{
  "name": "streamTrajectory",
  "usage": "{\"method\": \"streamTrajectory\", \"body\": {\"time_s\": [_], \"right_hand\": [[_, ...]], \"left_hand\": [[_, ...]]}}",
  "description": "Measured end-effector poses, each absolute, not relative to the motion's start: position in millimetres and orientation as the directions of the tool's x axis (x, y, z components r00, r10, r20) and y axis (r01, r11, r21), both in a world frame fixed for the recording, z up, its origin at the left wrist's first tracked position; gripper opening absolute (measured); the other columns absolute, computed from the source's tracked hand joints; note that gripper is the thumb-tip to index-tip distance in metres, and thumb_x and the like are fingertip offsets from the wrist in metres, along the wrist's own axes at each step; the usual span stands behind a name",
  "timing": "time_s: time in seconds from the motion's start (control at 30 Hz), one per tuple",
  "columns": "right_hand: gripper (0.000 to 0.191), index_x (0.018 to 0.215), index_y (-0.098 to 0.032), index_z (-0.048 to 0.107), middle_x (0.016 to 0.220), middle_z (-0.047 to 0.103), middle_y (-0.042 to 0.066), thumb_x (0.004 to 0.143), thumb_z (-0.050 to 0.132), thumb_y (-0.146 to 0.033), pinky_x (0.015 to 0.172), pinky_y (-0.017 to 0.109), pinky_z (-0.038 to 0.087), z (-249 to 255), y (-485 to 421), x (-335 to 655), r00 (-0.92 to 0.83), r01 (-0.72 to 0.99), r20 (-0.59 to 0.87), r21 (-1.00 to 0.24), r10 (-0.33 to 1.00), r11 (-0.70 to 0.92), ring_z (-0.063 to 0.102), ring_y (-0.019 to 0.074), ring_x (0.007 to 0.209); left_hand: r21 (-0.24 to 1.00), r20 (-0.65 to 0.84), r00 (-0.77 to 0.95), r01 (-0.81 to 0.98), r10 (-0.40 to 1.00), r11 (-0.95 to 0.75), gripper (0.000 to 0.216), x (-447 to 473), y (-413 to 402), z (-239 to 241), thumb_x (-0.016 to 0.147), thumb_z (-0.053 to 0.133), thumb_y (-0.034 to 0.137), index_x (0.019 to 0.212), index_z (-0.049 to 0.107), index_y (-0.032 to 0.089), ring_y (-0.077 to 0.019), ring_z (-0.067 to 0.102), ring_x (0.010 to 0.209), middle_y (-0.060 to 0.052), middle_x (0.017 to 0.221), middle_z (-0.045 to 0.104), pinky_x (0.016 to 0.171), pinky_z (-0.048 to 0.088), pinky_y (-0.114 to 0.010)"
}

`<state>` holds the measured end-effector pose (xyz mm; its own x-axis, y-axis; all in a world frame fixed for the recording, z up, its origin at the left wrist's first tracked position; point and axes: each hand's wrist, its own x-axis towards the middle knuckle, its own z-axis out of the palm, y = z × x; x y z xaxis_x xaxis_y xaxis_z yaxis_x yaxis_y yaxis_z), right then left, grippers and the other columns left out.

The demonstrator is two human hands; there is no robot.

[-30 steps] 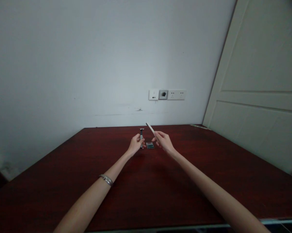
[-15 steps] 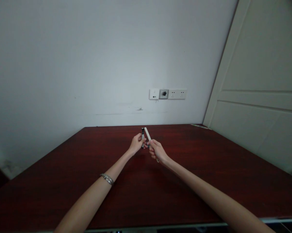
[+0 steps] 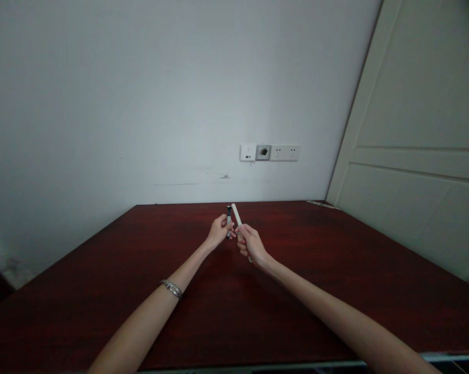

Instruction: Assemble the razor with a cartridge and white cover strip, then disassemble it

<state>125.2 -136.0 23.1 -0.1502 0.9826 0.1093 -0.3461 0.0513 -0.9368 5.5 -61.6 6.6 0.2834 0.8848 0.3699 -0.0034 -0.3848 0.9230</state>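
Just below frame centre, I see the left hand pinching a razor and the right hand gripping a white stick, both jutting upward.

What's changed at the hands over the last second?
The right hand has moved left and toward the wearer, bringing the tip of the white stick close beside the head of the razor. The small flat case is no longer clearly visible. The left hand stays about where it was, still holding the razor.
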Motion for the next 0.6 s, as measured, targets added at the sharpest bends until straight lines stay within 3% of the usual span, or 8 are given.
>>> {"method": "streamTrajectory", "body": {"time_s": [0.27,0.43,0.6], "right_hand": [[0.034,0.074,-0.021,0.04,0.043,0.027,-0.013,0.071,0.055,-0.051,0.031,0.013,0.007,25,-142,120,-0.187,-0.37,0.056,-0.929,0.981,-0.018,0.015,0.0008,0.031],[0.035,0.074,-0.02,0.04,0.045,0.03,-0.013,0.07,0.056,-0.052,0.032,0.013,0.008,29,-139,117,-0.166,-0.411,0.127,-0.911,0.978,0.049,0.016,0.0005,0.031],[0.035,0.075,-0.021,0.04,0.044,0.028,-0.013,0.07,0.055,-0.053,0.03,0.013,0.008,16,-141,114,-0.162,-0.387,0.077,-0.922,0.984,0.008,0.016,0.001,0.031]], "left_hand": [[0.914,0.391,0.247,0.006,0.887,-0.405,0.026,5,-67,13,0.068,0.061,0.029,0.067,0.039,0.017,-0.0078,0.052,0.042,0.007,0.051,0.048,0.04,0.041,-0.017],[0.912,0.403,0.272,-0.032,0.874,-0.41,0.026,5,-65,12,0.067,0.064,0.032,0.071,0.044,0.016,-0.0077,0.053,0.045,0.005,0.056,0.053,0.043,0.042,-0.018],[0.914,0.397,0.255,-0.022,0.882,-0.405,0.023,4,-62,12,0.068,0.062,0.029,0.071,0.043,0.016,-0.0079,0.052,0.043,0.005,0.054,0.053,0.043,0.041,-0.018]]}}
